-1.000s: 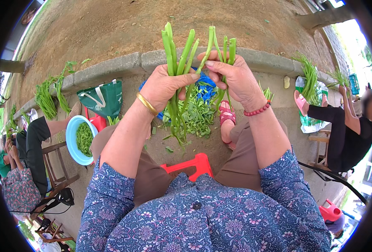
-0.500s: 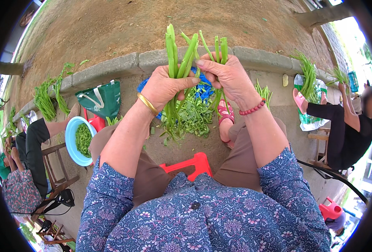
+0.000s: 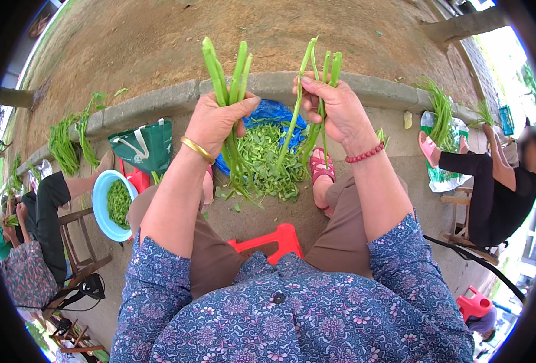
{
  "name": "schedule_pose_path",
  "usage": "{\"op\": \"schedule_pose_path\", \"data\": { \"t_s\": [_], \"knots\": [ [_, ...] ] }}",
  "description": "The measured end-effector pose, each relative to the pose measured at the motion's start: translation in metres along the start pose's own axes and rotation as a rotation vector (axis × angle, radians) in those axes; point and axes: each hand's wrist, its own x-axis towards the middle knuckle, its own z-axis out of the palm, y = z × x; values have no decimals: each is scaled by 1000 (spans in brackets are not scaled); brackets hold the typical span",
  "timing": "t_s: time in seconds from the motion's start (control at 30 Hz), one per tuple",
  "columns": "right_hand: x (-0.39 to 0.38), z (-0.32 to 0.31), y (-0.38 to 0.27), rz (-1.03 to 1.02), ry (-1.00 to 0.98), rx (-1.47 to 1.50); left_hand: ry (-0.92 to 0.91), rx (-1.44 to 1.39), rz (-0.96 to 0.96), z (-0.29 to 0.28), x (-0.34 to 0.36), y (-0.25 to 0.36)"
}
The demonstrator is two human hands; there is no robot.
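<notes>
My left hand is closed round a bunch of thick green vegetable stalks, their cut ends up and thinner tips hanging below the fist. Apart from it, on the right, my right hand grips several thinner green stalks, the thumb pressed on them. One long stalk slants down from its fingers. Below both hands, a heap of torn green leaves lies on a blue plastic bag on the ground, between my feet in pink sandals.
A light-blue basin of chopped greens stands at the left, beside a dark green bag. A red plastic stool is between my legs. A stone kerb runs across ahead. Seated people work at left and right near long green stalks.
My hands have moved apart, the left one leftward with its bunch and the right one slightly rightward. One long stalk now slants separately from the right hand's fingers.
</notes>
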Motion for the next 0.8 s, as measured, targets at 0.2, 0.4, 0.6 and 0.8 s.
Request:
{"op": "schedule_pose_path", "data": {
  "t_s": [0.2, 0.4, 0.6, 0.8],
  "knots": [
    [-1, 7, 5, 81, -34, -61, -63, -60, -57, 9, 2, -3],
    [-2, 11, 14, 74, -15, -77, -132, -105, -110, 17, -1, -1],
    [-3, 21, 20, 103, 1, -93, -120, -123, -88, 20, 0, -4],
    [-6, 24, 15, -10, 218, -112, -91, -43, -141, 17, 4, -7]
  ]
}}
